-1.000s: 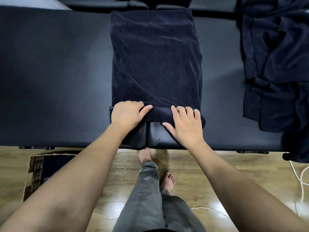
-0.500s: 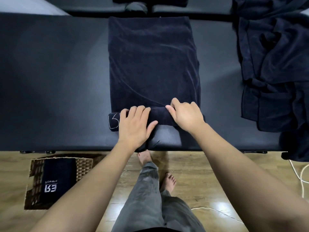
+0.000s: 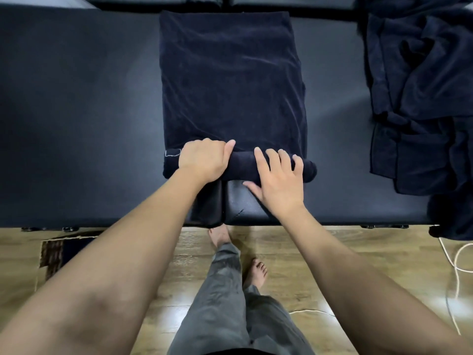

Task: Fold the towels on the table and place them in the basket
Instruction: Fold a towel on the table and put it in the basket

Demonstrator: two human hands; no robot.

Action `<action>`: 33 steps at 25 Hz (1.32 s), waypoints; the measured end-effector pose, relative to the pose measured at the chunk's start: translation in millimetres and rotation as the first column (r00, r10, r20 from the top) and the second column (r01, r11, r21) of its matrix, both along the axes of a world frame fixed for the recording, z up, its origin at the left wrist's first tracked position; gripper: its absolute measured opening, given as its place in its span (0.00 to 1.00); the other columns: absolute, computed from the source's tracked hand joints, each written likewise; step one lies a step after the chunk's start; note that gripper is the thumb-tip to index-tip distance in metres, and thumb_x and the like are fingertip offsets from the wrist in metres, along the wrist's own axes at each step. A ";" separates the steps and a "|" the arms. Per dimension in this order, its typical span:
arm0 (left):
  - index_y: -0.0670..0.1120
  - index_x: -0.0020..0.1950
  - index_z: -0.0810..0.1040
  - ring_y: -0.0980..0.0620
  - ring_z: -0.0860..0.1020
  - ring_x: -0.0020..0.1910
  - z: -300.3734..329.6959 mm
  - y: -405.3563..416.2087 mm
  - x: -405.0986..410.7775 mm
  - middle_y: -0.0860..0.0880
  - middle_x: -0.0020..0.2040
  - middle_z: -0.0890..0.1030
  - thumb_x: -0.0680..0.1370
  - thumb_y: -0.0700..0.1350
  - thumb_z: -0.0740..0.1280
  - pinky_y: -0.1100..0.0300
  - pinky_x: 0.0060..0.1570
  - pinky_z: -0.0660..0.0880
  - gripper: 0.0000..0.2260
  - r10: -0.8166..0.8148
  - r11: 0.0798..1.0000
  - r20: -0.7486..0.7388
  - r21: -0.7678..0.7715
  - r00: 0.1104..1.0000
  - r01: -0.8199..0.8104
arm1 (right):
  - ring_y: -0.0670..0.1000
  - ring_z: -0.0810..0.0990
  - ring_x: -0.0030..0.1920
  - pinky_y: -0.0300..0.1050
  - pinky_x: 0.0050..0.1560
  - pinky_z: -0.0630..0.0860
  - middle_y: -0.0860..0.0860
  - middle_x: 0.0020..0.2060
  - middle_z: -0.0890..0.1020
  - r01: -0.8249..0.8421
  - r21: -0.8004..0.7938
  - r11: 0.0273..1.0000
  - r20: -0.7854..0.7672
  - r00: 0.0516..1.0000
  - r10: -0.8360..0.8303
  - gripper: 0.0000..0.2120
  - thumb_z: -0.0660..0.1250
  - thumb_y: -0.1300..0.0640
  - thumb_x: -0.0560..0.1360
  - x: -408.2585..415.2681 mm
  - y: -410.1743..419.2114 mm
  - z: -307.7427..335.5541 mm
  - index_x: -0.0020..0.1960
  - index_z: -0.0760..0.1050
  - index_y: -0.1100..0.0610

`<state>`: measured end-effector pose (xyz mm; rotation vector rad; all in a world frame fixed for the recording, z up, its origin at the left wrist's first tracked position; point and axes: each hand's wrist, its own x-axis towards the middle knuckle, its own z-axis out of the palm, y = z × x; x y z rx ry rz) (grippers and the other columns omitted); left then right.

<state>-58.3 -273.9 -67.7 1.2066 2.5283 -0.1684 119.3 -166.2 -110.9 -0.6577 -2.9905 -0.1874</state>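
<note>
Woven brown basket (image 3: 55, 254) on wood floor, lower left, partly hidden by left forearm. Left hand (image 3: 203, 160) clenched over rolled near end of dark navy towel (image 3: 230, 80); right hand (image 3: 279, 179) flat, fingers spread, pressing same roll. Towel lies lengthwise mid black padded bench (image 3: 76, 111), far part flat. Heap of unfolded dark navy towels (image 3: 419, 93) at bench's right end.

The left forearm hid most of the basket (image 3: 55, 254) on the floor, which looked blurred. The heap of dark towels (image 3: 422, 98) ran off the right edge of the view. The left hand (image 3: 203, 160) covered part of the rolled towel (image 3: 240, 165), its fingertips curled out of sight.
</note>
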 end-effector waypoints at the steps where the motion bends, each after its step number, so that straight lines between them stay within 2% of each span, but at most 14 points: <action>1: 0.48 0.56 0.81 0.37 0.80 0.53 2.3 2.8 -1.5 0.41 0.53 0.83 0.86 0.57 0.44 0.49 0.46 0.65 0.27 0.038 0.999 0.036 -0.004 0.999 -0.038 | 0.61 0.77 0.56 0.61 0.60 0.67 0.56 0.59 0.79 -0.030 0.002 1.000 -0.001 1.000 0.030 0.35 0.66 0.34 0.74 -5.1 7.7 2.4 0.72 0.72 0.56; 3: 0.48 0.55 0.80 0.38 0.80 0.51 4.5 1.5 2.7 0.42 0.51 0.83 0.86 0.56 0.45 0.49 0.47 0.68 0.25 0.077 0.997 0.025 0.030 0.997 -0.078 | 0.59 0.77 0.48 0.58 0.53 0.68 0.55 0.51 0.81 -0.115 -0.023 0.993 0.013 0.993 0.115 0.31 0.65 0.33 0.74 -14.6 26.1 9.3 0.66 0.76 0.55; 6: 0.46 0.58 0.77 0.40 0.78 0.53 -2.8 -22.8 31.8 0.46 0.55 0.81 0.84 0.57 0.53 0.46 0.54 0.70 0.19 0.050 0.975 -0.120 0.222 0.991 -0.022 | 0.57 0.77 0.45 0.54 0.48 0.66 0.51 0.44 0.82 -0.220 -0.198 0.955 0.129 0.960 0.248 0.31 0.51 0.28 0.76 -29.5 46.3 26.8 0.54 0.77 0.52; 8: 0.44 0.67 0.76 0.41 0.75 0.61 -16.5 -39.6 51.3 0.45 0.62 0.78 0.82 0.60 0.57 0.43 0.66 0.67 0.23 0.014 0.969 -0.156 0.244 0.988 0.025 | 0.57 0.78 0.44 0.52 0.48 0.66 0.49 0.41 0.81 -0.160 -0.395 0.905 0.207 0.944 0.257 0.31 0.46 0.25 0.75 -40.4 52.6 37.4 0.45 0.72 0.50; 10: 0.44 0.69 0.75 0.42 0.76 0.60 -24.4 -42.0 49.2 0.45 0.63 0.78 0.82 0.62 0.56 0.43 0.66 0.67 0.26 -0.007 0.973 -0.196 0.225 0.981 0.051 | 0.57 0.79 0.43 0.53 0.50 0.68 0.47 0.37 0.80 -0.037 -0.525 0.850 0.273 0.939 0.210 0.29 0.45 0.26 0.76 -49.5 55.7 42.4 0.40 0.67 0.49; 12: 0.45 0.62 0.78 0.43 0.77 0.52 -24.1 -30.0 28.9 0.47 0.54 0.81 0.83 0.62 0.53 0.46 0.55 0.70 0.25 -0.041 0.978 -0.234 0.188 0.971 0.087 | 0.58 0.78 0.43 0.53 0.48 0.67 0.49 0.38 0.80 -0.011 -0.441 0.897 0.241 0.962 0.130 0.28 0.45 0.30 0.79 -49.3 50.6 40.9 0.41 0.69 0.50; 16: 0.46 0.41 0.77 0.41 0.77 0.35 -15.1 1.3 -4.4 0.46 0.36 0.81 0.84 0.57 0.49 0.50 0.39 0.69 0.24 -0.038 0.978 -0.240 0.190 0.970 0.086 | 0.63 0.77 0.49 0.59 0.53 0.69 0.57 0.55 0.80 0.032 -0.006 0.999 -0.068 0.997 -0.032 0.21 0.57 0.41 0.82 -35.8 13.0 24.9 0.58 0.76 0.58; 19: 0.47 0.44 0.79 0.40 0.81 0.39 -1.7 22.7 -11.4 0.45 0.39 0.84 0.85 0.57 0.44 0.51 0.40 0.65 0.28 0.001 0.998 -0.101 0.064 0.995 0.006 | 0.66 0.75 0.60 0.64 0.64 0.64 0.58 0.64 0.76 0.005 -0.050 0.999 0.065 0.998 -0.002 0.38 0.63 0.31 0.75 -39.7 12.9 20.6 0.72 0.70 0.58; 21: 0.49 0.45 0.79 0.40 0.81 0.40 -1.2 25.8 -13.1 0.45 0.41 0.84 0.85 0.57 0.44 0.52 0.39 0.64 0.27 0.044 0.999 -0.054 0.032 0.998 -0.042 | 0.63 0.76 0.55 0.62 0.60 0.67 0.56 0.59 0.78 -0.046 -0.022 0.999 0.128 0.991 0.049 0.42 0.70 0.29 0.68 -46.2 26.0 19.9 0.71 0.71 0.57; 24: 0.49 0.42 0.73 0.41 0.79 0.37 -1.4 10.4 1.9 0.47 0.39 0.83 0.85 0.56 0.46 0.50 0.40 0.66 0.22 0.101 0.985 -0.121 0.149 0.987 -0.083 | 0.59 0.76 0.45 0.57 0.51 0.70 0.53 0.44 0.80 -0.192 0.017 0.981 0.059 0.980 0.190 0.29 0.74 0.34 0.67 -53.2 43.7 24.5 0.57 0.78 0.56; 27: 0.48 0.58 0.77 0.43 0.77 0.48 -12.0 -6.3 28.7 0.48 0.53 0.80 0.83 0.55 0.52 0.46 0.49 0.69 0.18 0.088 0.970 -0.188 0.241 0.978 -0.041 | 0.57 0.77 0.47 0.54 0.50 0.67 0.50 0.42 0.80 -0.251 -0.213 0.944 0.178 0.940 0.290 0.27 0.68 0.30 0.70 -67.0 56.6 41.8 0.51 0.78 0.53; 29: 0.48 0.66 0.76 0.44 0.75 0.55 -16.9 -14.2 39.8 0.48 0.60 0.78 0.83 0.56 0.54 0.44 0.60 0.69 0.19 0.070 0.963 -0.190 0.269 0.979 -0.017 | 0.54 0.78 0.47 0.52 0.50 0.67 0.46 0.41 0.80 -0.110 -0.454 0.884 0.350 0.891 0.290 0.28 0.62 0.26 0.69 -81.4 61.8 58.3 0.49 0.76 0.51; 31: 0.47 0.63 0.78 0.44 0.76 0.52 -17.4 -16.7 37.5 0.48 0.57 0.80 0.83 0.56 0.54 0.45 0.59 0.69 0.19 0.044 0.958 -0.195 0.286 0.980 0.013 | 0.51 0.77 0.41 0.52 0.50 0.70 0.45 0.35 0.79 0.043 -0.590 0.806 0.437 0.857 0.274 0.28 0.64 0.24 0.68 -85.9 61.5 64.8 0.43 0.74 0.50; 33: 0.47 0.53 0.80 0.44 0.76 0.45 -15.6 -12.0 26.4 0.49 0.47 0.81 0.84 0.56 0.52 0.48 0.50 0.69 0.20 0.017 0.967 -0.217 0.250 0.976 0.039 | 0.53 0.78 0.42 0.53 0.51 0.72 0.45 0.38 0.80 0.005 -0.551 0.834 0.395 0.882 0.256 0.31 0.59 0.22 0.70 -78.3 57.4 61.6 0.45 0.74 0.50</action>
